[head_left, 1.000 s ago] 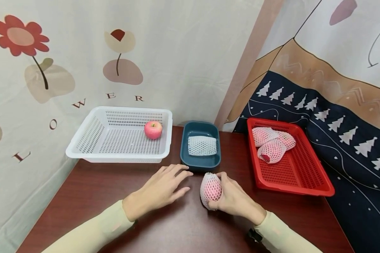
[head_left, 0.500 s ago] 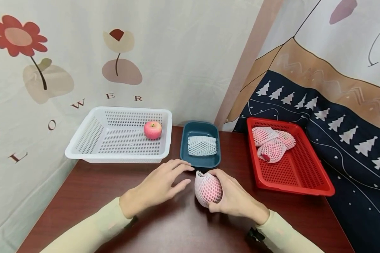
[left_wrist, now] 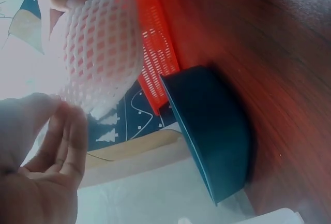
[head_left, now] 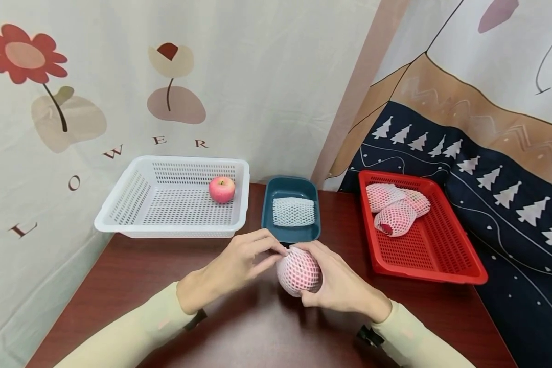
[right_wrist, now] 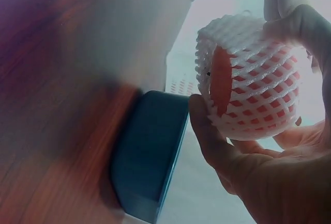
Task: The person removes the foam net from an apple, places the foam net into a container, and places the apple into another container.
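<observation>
An apple in a white foam net (head_left: 298, 273) is held up over the table, in front of the blue tray. My right hand (head_left: 342, 282) grips it from the right, fingers and thumb curled around the net. From the other side my left hand (head_left: 239, 263) pinches the net's end between thumb and fingers, as the left wrist view shows with the foam net (left_wrist: 101, 48) above the fingertips. In the right wrist view, red apple skin (right_wrist: 221, 81) shows through the net's open end.
A white basket (head_left: 175, 227) at the left holds a bare apple (head_left: 222, 189). The blue tray (head_left: 291, 236) behind my hands holds a foam net (head_left: 293, 212). In the red basket (head_left: 432, 255) at the right lie several netted apples (head_left: 395, 219). A printed curtain (head_left: 267, 92) hangs behind.
My right hand has turned the netted apple and moved it slightly left, toward my left hand. My left fingers, apart from the net before, have closed on its end.
</observation>
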`<action>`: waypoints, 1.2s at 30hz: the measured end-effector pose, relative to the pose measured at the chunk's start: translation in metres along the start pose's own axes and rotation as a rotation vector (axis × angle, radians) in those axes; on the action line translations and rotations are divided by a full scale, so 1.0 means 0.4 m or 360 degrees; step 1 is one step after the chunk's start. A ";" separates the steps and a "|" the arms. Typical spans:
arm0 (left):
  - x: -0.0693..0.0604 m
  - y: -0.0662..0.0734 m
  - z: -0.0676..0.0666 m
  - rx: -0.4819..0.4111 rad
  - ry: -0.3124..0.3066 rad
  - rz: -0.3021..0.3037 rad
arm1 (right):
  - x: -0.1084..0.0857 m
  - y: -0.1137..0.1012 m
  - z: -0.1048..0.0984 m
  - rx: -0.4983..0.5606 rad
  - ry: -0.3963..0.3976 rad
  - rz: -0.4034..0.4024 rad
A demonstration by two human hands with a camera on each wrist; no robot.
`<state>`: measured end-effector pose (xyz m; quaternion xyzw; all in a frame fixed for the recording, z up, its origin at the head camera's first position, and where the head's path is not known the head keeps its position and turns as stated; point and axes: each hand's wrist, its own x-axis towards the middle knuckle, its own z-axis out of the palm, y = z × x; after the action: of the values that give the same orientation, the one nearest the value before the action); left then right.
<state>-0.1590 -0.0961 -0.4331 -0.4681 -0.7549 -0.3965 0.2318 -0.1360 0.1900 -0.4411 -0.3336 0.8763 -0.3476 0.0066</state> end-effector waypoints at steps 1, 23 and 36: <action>0.001 -0.001 0.000 -0.0022 -0.0002 -0.0004 | 0.001 -0.001 -0.001 -0.0012 0.0002 -0.0001; -0.017 0.011 -0.005 -0.0128 -0.0129 -0.0208 | 0.011 -0.007 -0.001 0.0032 -0.0006 -0.0013; -0.015 0.026 -0.013 -0.0306 -0.0175 -0.0297 | 0.013 -0.008 -0.007 0.0495 -0.0013 -0.0084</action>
<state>-0.1470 -0.1006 -0.4304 -0.4371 -0.7652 -0.4606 0.1062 -0.1389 0.1868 -0.4357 -0.3529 0.8028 -0.4776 0.0526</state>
